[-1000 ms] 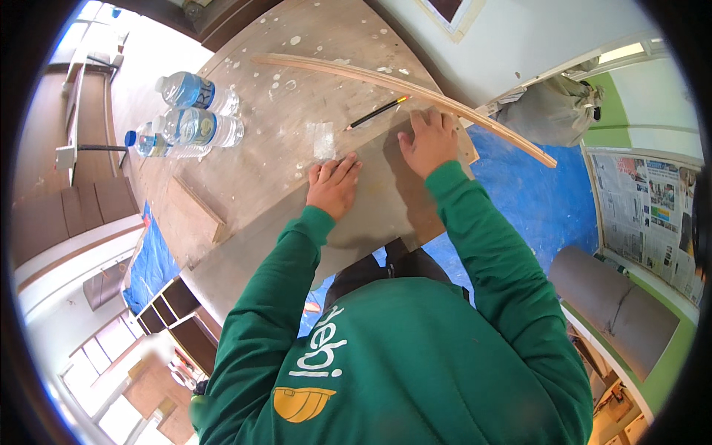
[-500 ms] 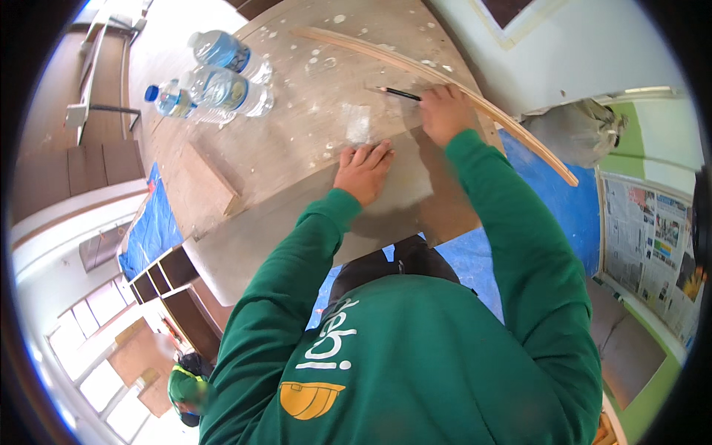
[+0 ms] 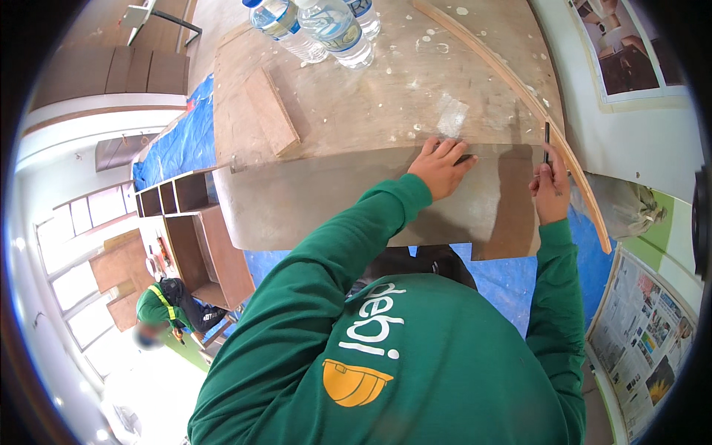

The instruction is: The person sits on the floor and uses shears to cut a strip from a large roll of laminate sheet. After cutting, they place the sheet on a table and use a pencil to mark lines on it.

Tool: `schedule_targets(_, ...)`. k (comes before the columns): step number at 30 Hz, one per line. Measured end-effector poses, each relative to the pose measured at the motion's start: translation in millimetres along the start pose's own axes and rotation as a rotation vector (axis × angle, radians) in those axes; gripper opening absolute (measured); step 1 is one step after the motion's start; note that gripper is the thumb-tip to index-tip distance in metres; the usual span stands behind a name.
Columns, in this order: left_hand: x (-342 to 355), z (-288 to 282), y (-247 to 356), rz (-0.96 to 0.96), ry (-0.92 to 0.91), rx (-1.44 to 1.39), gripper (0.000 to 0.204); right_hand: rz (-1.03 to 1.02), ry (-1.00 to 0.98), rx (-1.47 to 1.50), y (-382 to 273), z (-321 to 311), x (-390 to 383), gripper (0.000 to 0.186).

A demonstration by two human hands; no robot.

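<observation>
My left hand (image 3: 443,167) rests with its fingers spread on the far edge of a smooth grey-brown sheet (image 3: 319,196), which lies along the near side of the plywood tabletop (image 3: 356,111). My right hand (image 3: 550,191) is closed around a black pencil (image 3: 547,141), held upright in the picture with its far end close to a long thin wooden strip (image 3: 512,78). That strip runs along the right side of the table and sticks out past its near corner. A pale translucent patch (image 3: 452,115) lies on the plywood just beyond my left hand.
Several water bottles (image 3: 337,33) stand at the far left of the table. A small plywood offcut (image 3: 271,111) lies nearer. Blue sheeting (image 3: 259,267) covers the floor. A person in green (image 3: 167,304) works by an open cabinet (image 3: 194,256) at left. Newspaper (image 3: 641,345) covers a panel at right.
My right hand has picked up the pencil from the tabletop and drawn back toward me. My left hand stays on the sheet's edge. The whole view has shifted, with the bottles now nearer the top.
</observation>
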State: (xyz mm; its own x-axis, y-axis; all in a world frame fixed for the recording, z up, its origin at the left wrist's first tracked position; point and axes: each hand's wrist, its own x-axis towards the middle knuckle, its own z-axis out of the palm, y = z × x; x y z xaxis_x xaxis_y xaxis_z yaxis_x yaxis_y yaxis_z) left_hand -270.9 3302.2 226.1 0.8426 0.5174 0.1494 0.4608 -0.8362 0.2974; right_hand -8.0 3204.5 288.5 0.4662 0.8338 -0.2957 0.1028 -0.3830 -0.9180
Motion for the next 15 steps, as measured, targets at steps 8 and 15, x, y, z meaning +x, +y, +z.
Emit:
schedule_targets(8, -0.6, 3.9, -2.7, 0.013, 0.045, -0.031, 0.048, -0.142, -0.169, 0.234, -19.6, -8.0, -35.9, 0.032)
schedule_targets(15, -3.1, 3.6, -3.9, 0.018, 0.085, -0.030, 0.047, -0.179, 0.023, -0.008, 0.0, -14.1, -41.9, 0.022)
